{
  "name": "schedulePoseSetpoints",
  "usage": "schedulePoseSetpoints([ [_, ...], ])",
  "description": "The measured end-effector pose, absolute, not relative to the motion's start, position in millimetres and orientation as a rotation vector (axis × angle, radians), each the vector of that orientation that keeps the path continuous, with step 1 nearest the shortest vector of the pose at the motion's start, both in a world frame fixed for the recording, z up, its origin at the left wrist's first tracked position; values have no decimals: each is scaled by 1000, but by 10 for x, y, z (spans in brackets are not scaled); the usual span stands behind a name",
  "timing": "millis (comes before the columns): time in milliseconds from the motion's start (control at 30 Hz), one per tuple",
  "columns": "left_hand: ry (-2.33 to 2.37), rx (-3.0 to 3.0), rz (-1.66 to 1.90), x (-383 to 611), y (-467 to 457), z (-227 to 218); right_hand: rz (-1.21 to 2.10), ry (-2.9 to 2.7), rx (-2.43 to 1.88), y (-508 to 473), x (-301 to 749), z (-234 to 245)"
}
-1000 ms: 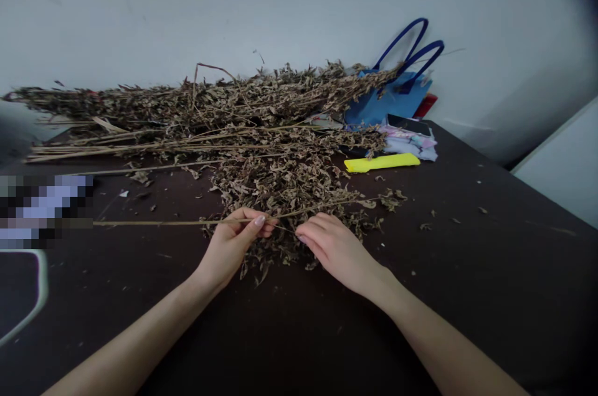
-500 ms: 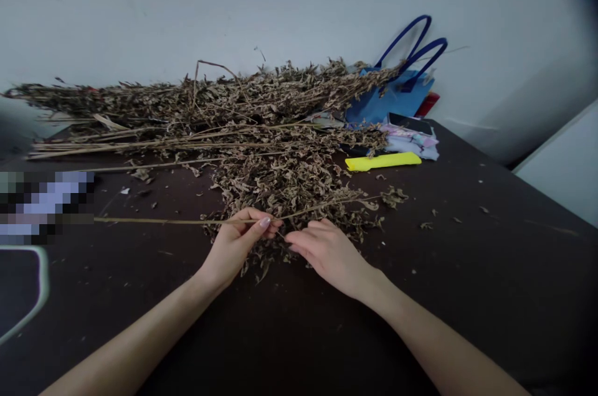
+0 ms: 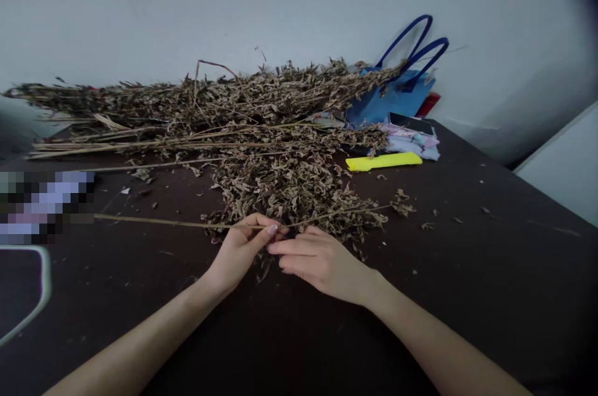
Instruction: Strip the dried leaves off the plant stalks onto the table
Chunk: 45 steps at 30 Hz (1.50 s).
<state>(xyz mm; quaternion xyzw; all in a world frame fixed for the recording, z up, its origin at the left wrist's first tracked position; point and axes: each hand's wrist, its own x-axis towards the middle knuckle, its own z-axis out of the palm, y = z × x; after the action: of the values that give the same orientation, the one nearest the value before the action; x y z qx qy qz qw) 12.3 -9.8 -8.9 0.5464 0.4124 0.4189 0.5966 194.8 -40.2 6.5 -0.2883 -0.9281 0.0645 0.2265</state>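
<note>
Apparently, the step in hand is finger work on one dry stem [image 3: 154, 220], held over the near side of the leaf pile [image 3: 289, 184]. The left hand [image 3: 238, 256] pinches it between thumb and fingers; the right hand [image 3: 322, 262], fingers bent, is close beside, its hold impossible to tell. The next move probably calls for a steady left pinch. Behind the pile, bundled stalks [image 3: 187, 103] could crowd the stem; right of it lie a yellow strip [image 3: 384, 161] and blue bag [image 3: 380, 100].
</note>
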Motion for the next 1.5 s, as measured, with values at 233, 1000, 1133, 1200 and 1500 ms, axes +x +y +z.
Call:
schedulePoseSetpoints([
  [233, 1014, 1558, 904, 135, -147, -60, 216, -2542, -858, -410, 1904, 49],
  [1000, 876, 1098, 1214, -95, 120, 132, 340, -2222, -922, -415, 2081, 236],
  [1133, 874, 1059, 1224, -80, 119, 139, 316, -2057, -977, -409, 2126, 247],
  [1200, 879, 1067, 1229, -76, 115, 130, 259, -1980, -1035, -393, 2134, 241],
  [1500, 773, 1054, 1146, -50, 78, 170, 183, -1932, -1346, -286, 2204, 182],
])
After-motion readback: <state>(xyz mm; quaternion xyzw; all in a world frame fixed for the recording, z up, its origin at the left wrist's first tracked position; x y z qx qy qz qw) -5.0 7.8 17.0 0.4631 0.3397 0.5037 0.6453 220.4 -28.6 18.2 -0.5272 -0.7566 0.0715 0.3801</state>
